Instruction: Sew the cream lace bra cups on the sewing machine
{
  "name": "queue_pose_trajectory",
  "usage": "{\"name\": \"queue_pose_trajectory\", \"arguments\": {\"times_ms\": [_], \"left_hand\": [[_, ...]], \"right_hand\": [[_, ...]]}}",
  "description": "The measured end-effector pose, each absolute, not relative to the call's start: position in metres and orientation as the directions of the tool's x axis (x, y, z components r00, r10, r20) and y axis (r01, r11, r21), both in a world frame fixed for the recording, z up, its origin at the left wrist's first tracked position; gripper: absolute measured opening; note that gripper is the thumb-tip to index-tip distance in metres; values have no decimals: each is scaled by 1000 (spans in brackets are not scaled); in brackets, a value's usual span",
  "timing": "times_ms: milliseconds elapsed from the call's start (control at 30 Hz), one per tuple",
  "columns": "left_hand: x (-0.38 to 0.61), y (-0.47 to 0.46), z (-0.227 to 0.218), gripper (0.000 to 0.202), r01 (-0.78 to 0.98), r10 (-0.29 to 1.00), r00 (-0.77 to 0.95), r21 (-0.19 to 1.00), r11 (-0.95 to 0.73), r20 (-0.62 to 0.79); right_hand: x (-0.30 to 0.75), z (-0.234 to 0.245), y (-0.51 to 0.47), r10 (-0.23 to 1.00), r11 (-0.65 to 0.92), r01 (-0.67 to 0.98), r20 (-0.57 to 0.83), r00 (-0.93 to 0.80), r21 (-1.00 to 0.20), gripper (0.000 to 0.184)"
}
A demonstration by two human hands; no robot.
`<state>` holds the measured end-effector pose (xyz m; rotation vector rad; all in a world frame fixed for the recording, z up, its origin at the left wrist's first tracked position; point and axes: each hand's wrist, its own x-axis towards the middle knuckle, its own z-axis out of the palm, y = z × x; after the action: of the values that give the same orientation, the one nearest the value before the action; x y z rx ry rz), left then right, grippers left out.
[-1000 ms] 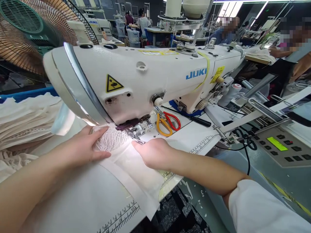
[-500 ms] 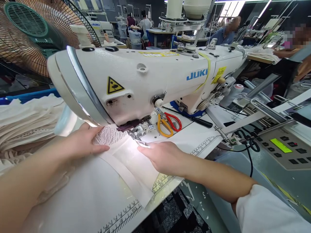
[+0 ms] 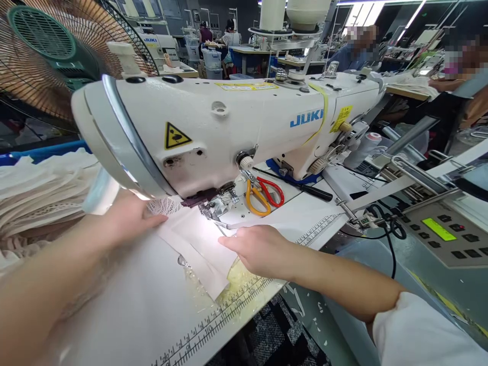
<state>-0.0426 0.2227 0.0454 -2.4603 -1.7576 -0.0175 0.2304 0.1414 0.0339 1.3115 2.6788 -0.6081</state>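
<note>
A pale fabric piece [image 3: 200, 246] with a patterned lace part [image 3: 163, 206] lies under the presser foot [image 3: 209, 211] of a white sewing machine [image 3: 213, 127]. My left hand [image 3: 127, 218] is closed on the fabric's lace side, its thumb on top and its other fingers partly hidden by the machine head. To the right of the presser foot, my right hand [image 3: 255, 249] is closed in a pinch on slim metal tweezers [image 3: 224, 225], whose tips point toward the foot. The fabric's lower end lies loose on the table, just left of my right hand.
Scissors with orange and red handles [image 3: 263, 198] lie behind my right hand, beside a black-handled tool [image 3: 312, 190]. A fabric pile [image 3: 41, 193] sits at left, below a fan [image 3: 41, 35]. A control panel [image 3: 446, 234] stands at right. A ruler strip [image 3: 247, 295] runs along the table edge.
The fabric has moved away from me under the presser foot, and its loose end is farther from the table edge. My left hand has shifted slightly left; less lace shows. The right hand stays nearly still.
</note>
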Motion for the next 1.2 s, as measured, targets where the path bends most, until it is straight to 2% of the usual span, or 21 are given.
{"name": "queue_pose_trajectory", "arguments": {"times_ms": [67, 100, 167, 267, 400, 567, 1033, 1200], "left_hand": [[-23, 198, 48, 47, 945, 947, 309, -142, -295, 89], [-12, 183, 46, 45, 914, 898, 404, -126, -386, 173], [8, 153, 36, 43, 760, 710, 632, -70, -646, 309], [28, 119, 17, 33, 631, 580, 747, -71, -772, 326], [30, 110, 2, 24, 625, 589, 772, -115, -772, 237], [18, 120, 1, 30, 598, 554, 791, -134, -790, 261], [4, 140, 9, 39, 531, 439, 837, -293, -795, 328], [-6, 150, 1, 39, 554, 472, 827, -302, -775, 306]], "right_hand": [[233, 36, 140, 725, 562, 768, -264, -636, -307, 43], [235, 36, 139, 717, 573, 761, -265, -645, -304, 41], [239, 38, 136, 695, 603, 744, -269, -667, -286, 35], [245, 37, 131, 673, 643, 723, -264, -691, -252, 35], [247, 31, 129, 668, 669, 707, -232, -707, -229, 41], [240, 28, 136, 672, 678, 707, -221, -707, -202, 45], [214, 45, 154, 696, 640, 764, -363, -620, -79, 57], [201, 53, 160, 692, 614, 788, -447, -567, -49, 64]]}}
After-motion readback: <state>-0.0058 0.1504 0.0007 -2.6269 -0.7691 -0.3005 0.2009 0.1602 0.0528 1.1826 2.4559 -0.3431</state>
